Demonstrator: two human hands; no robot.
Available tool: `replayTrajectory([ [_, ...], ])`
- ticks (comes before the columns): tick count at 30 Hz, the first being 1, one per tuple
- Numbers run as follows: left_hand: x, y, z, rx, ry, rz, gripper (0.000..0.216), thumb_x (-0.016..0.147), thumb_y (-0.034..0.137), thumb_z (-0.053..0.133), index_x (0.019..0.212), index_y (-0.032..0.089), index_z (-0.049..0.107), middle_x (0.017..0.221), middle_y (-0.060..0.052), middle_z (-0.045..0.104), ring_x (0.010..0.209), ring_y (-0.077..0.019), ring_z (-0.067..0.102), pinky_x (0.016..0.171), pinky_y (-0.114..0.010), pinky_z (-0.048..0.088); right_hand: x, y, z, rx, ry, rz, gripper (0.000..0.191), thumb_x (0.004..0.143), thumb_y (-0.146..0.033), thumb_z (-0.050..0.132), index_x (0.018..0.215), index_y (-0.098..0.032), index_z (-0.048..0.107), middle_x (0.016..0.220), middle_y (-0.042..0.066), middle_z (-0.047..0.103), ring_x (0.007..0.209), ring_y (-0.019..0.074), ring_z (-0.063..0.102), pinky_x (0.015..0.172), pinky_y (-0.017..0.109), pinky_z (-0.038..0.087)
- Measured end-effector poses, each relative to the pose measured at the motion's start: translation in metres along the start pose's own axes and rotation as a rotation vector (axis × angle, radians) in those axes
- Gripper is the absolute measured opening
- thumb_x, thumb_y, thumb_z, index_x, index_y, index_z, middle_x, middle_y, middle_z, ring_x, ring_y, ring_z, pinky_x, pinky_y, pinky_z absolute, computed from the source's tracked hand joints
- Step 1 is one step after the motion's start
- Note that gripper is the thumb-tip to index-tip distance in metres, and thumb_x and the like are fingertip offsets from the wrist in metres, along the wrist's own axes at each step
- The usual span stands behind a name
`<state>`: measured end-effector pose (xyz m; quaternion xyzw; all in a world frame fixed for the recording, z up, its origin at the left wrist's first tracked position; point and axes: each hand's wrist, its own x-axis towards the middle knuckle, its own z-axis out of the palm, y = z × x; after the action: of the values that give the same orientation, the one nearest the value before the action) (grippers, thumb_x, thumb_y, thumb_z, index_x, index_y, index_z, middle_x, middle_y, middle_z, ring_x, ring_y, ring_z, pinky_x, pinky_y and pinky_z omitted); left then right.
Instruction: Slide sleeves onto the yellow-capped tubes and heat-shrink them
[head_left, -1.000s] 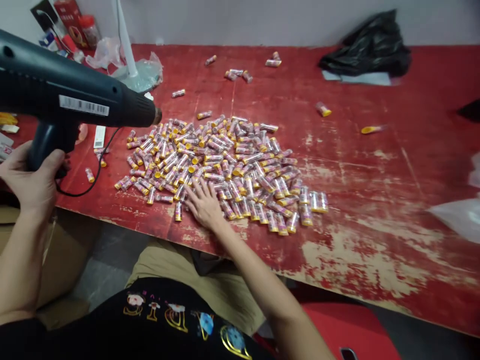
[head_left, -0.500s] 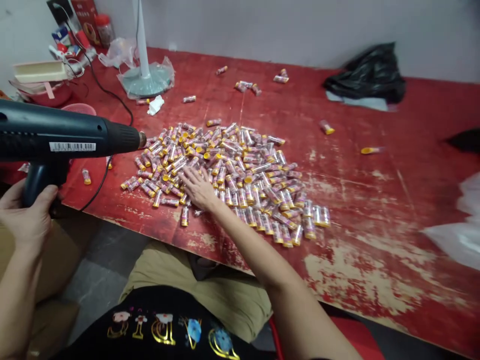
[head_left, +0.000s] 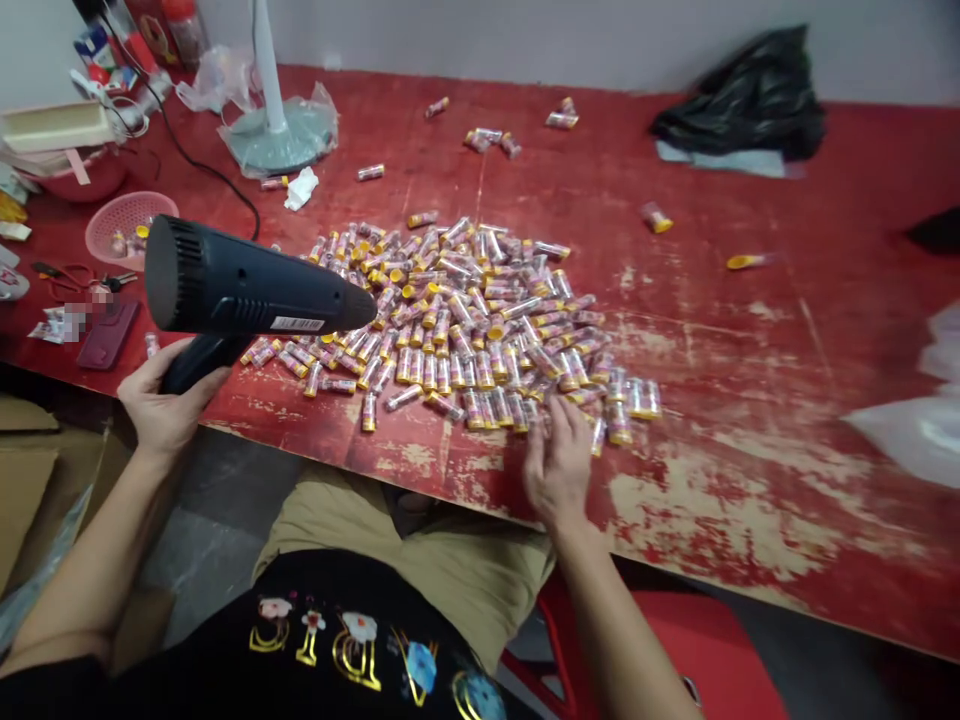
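My left hand (head_left: 166, 402) is closed round the handle of a dark blue heat gun (head_left: 247, 292), whose nozzle points right at a wide pile of small pink-labelled tubes with yellow caps (head_left: 457, 320). The pile lies on a worn red table (head_left: 750, 400). My right hand (head_left: 559, 462) rests with fingers spread on the tubes at the pile's near right edge, close to the table's front edge.
A fan base wrapped in plastic (head_left: 279, 135) stands at the back left, with a pink basket (head_left: 124, 222), a phone (head_left: 109, 333) and clutter beside it. A black bag (head_left: 742, 100) lies back right. Stray tubes (head_left: 491, 140) are scattered behind the pile. A red stool (head_left: 675, 640) is below.
My left hand has swung the heat gun forward and right, its nozzle now over the pile's left side. My right hand has slid from the pile's near left to its near right edge.
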<state>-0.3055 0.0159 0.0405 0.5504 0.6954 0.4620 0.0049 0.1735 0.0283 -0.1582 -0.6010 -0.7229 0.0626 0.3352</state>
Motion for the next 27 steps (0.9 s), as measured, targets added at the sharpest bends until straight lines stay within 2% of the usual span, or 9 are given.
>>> replayTrajectory([
  [4,0.015,0.014,0.024,0.050,-0.087,0.241,0.039,0.065,0.037,0.091,0.098,0.019,0.080,0.088,-0.003,0.077,0.076,-0.0190,0.071,0.079,-0.031,0.058,-0.058,0.017,-0.011,-0.065,0.067,0.131,0.055,0.103,-0.034,0.043,0.153,-0.011,0.044,0.149,0.025,0.050,0.142,0.0351,0.046,0.115,0.057,0.040],
  [6,0.019,0.024,0.034,0.050,-0.153,0.252,0.040,0.067,0.040,0.090,0.101,0.021,0.079,0.092,-0.004,0.078,0.080,-0.0205,0.072,0.081,-0.032,0.058,-0.076,0.021,-0.011,-0.079,0.097,0.190,0.056,0.103,-0.034,0.043,0.153,-0.009,0.044,0.150,0.027,0.047,0.143,0.0365,0.045,0.114,0.059,0.040],
  [8,0.019,0.036,0.042,0.013,-0.212,0.191,0.039,0.069,0.043,0.088,0.100,0.022,0.078,0.088,-0.003,0.077,0.079,-0.0207,0.072,0.079,-0.032,0.059,-0.084,0.022,-0.009,-0.088,0.130,0.223,0.056,0.103,-0.034,0.042,0.153,-0.009,0.042,0.152,0.027,0.045,0.145,0.0371,0.042,0.115,0.060,0.038],
  [12,0.012,0.059,0.056,-0.092,-0.253,0.157,0.038,0.067,0.044,0.088,0.096,0.021,0.077,0.083,-0.002,0.075,0.077,-0.0206,0.071,0.076,-0.033,0.060,-0.084,0.017,-0.006,-0.116,0.154,0.209,0.058,0.101,-0.034,0.044,0.153,-0.008,0.041,0.153,0.027,0.044,0.147,0.0371,0.039,0.117,0.060,0.037],
  [19,0.015,0.102,0.085,-0.122,-0.308,0.258,0.041,0.067,0.043,0.088,0.097,0.019,0.077,0.088,-0.003,0.075,0.082,-0.0201,0.071,0.081,-0.033,0.059,-0.080,0.012,-0.008,-0.105,0.181,0.217,0.057,0.102,-0.035,0.042,0.154,-0.010,0.040,0.150,0.026,0.046,0.143,0.0368,0.044,0.113,0.058,0.041],
  [23,0.025,0.114,0.101,-0.113,-0.273,0.281,0.044,0.070,0.049,0.086,0.099,0.018,0.076,0.090,-0.002,0.076,0.084,-0.0196,0.071,0.080,-0.034,0.058,-0.080,0.010,-0.007,-0.093,0.201,0.219,0.057,0.102,-0.033,0.043,0.154,-0.009,0.041,0.149,0.026,0.048,0.141,0.0359,0.046,0.113,0.056,0.042],
  [27,0.048,0.119,0.113,-0.028,-0.281,0.297,0.050,0.070,0.058,0.083,0.100,0.018,0.074,0.085,0.000,0.075,0.086,-0.0183,0.069,0.074,-0.033,0.055,-0.079,0.010,-0.005,-0.086,0.216,0.233,0.056,0.102,-0.033,0.043,0.153,-0.010,0.043,0.150,0.026,0.048,0.141,0.0357,0.046,0.113,0.056,0.042],
])
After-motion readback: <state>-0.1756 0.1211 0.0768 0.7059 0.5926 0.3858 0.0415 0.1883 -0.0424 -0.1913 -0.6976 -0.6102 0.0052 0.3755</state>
